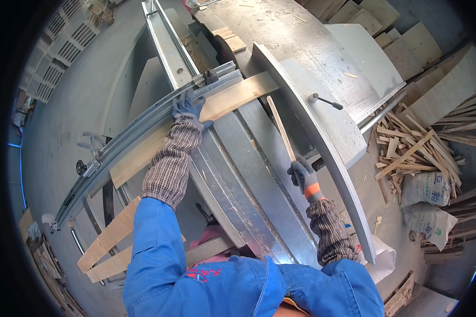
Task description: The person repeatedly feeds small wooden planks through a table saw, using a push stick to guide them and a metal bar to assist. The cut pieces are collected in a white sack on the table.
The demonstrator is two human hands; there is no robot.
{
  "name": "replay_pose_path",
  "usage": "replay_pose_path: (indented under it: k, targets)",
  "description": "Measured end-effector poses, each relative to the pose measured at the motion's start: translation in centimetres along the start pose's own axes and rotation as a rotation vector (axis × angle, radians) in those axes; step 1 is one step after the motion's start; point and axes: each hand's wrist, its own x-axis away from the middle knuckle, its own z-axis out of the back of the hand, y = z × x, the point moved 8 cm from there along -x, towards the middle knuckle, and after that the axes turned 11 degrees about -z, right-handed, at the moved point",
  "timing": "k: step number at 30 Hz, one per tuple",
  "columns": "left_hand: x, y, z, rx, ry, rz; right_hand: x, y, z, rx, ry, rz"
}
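The gloved left hand (188, 108) is pressing flat on the long pale plywood board (232, 98) lying across the grey metal saw table (259, 174); the gloved right hand (301, 174) is gripping the thin wooden stick (280, 127), its length pointing away toward the board's far end.

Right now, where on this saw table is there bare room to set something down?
Bare metal lies between the plank under the left hand and the thin strip in the right hand. Beyond the fence the top is mostly bare. The offcut pile is crowded.
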Motion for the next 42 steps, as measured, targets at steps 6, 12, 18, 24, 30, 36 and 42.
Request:
replay_pose_path:
  k: [6,12,18,24,30,36,42]
  targets:
    - [-0.3,-0.3,-0.3,0.048,-0.006,0.018,-2.7,-2.1,-0.6,-0.007,-0.010,-0.002]
    - [-0.4,-0.4,-0.2,0.041,-0.008,0.008,-2.4,-3.0,-1.5,-0.076,-0.014,-0.013]
    - [-1.4,-0.6,-0.2,0.037,-0.057,0.026,-2.8,-3.5,-2.2,-0.031,-0.011,-0.014]
    - [-1.7,-1.2,-0.1,0.021,-0.026,0.048,-3.6,-4.3,-2.9,-0.046,-0.029,-0.018]
    - [-2.5,-2.3,-0.2,0.026,-0.048,0.074,-4.8,-5.2,-3.7,-0.015,-0.016,0.007]
    - [-3.8,-2.7,0.2,0.073,-0.081,0.097,-8.7,-7.3,-4.3,-0.049,-0.021,0.040]
    - [-4.1,-3.3,-0.3,0.059,-0.090,0.120,-5.1,-2.6,-2.4,0.004,0.036,0.050]
